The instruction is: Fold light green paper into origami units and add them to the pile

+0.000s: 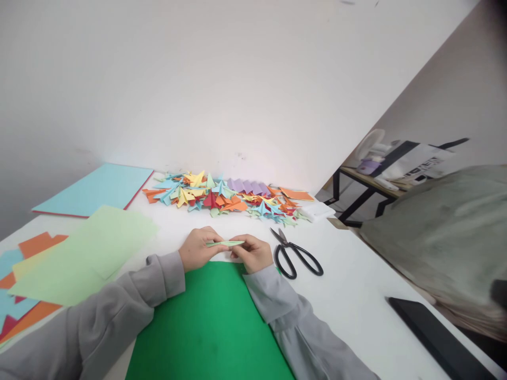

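Observation:
Between my two hands is a narrow folded piece of light green paper (225,243), held above the far edge of a green sheet (214,322). My left hand (199,248) pinches its left end between thumb and fingers. At the right end, my right hand (253,252) grips the same paper with its fingertips, which cover part of it. Black-handled scissors (295,253) lie partly open on the table just right of my right hand. Behind my hands spreads a heap of small folded paper shapes (222,198) in several colours.
Light green sheets (87,248) and coloured scraps (37,245) cover the left side. A light blue sheet (95,187) on red lies behind them, near the wall. A black flat object (439,338) rests at the table's right edge. Beyond stands a low shelf (368,182) with a bag.

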`<state>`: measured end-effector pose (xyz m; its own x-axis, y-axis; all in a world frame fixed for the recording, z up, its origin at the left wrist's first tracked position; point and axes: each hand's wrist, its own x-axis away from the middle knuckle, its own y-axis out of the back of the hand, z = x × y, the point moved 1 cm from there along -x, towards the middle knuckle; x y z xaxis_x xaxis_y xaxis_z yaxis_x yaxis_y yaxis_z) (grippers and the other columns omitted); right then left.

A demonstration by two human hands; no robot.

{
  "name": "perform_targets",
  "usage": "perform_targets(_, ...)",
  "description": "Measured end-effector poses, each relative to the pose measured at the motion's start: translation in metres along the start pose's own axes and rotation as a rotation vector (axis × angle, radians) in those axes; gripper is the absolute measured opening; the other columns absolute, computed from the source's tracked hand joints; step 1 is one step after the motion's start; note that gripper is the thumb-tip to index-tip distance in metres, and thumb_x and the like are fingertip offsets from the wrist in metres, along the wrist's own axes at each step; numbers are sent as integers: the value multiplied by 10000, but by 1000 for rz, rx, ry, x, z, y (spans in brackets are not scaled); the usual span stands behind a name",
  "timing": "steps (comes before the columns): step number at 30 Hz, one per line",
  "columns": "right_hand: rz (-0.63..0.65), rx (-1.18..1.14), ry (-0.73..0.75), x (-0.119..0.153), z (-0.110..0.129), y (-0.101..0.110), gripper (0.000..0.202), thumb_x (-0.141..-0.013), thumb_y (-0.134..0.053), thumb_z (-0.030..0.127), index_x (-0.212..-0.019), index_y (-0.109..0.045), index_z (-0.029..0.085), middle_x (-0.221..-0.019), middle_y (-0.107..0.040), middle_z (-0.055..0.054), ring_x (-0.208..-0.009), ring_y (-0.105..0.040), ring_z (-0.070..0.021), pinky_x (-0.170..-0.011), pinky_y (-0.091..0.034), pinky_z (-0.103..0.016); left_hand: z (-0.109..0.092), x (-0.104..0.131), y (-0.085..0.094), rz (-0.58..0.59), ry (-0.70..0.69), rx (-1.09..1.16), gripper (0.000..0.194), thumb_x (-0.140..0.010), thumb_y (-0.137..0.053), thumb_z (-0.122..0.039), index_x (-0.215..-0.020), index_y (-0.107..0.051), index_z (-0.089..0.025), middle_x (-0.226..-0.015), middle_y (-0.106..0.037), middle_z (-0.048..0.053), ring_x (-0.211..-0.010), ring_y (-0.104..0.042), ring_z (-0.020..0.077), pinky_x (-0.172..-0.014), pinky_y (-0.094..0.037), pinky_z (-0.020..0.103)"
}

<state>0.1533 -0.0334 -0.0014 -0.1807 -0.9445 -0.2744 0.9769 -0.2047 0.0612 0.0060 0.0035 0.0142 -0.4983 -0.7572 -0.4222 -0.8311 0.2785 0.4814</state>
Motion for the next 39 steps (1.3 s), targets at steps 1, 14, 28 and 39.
perform_targets(1,-6,-1,-7,-1,0,0,80,-571,-612,156,-649,-623,169,-426,-572,43,-378,-545,-95,-398,-462,-185,0,0,0,-3,14,10,150,-661,-613,-273,-684,-661,-133,-664,-605,51,-655,-555,140,-630,-422,243)
perform_targets(14,132,-261,43,-5,1,1,81,-619,-646,175,-698,-634,163,-518,-633,14,-419,-559,-94,-427,-461,-204,-3,-1,2,15,199,150,166,-654,-603,-281,-608,-644,-127,-588,-619,15,-600,-532,119,-621,-396,222)
perform_targets(28,183,-290,15,-5,-2,1,102,-626,-661,219,-697,-622,157,-543,-636,7,-427,-556,-91,-430,-455,-206,-4,-1,3,100,129,192,201,-673,-582,-281,-724,-665,-106,-661,-608,39,-644,-522,129,-626,-385,233)
perform_targets(39,208,-277,-32,-5,-2,2,108,-614,-665,246,-658,-623,157,-538,-635,3,-433,-561,-108,-444,-459,-229,-6,-1,4,112,120,249,191,-678,-580,-283,-685,-671,-115,-608,-576,21,-595,-490,105,-577,-368,210)
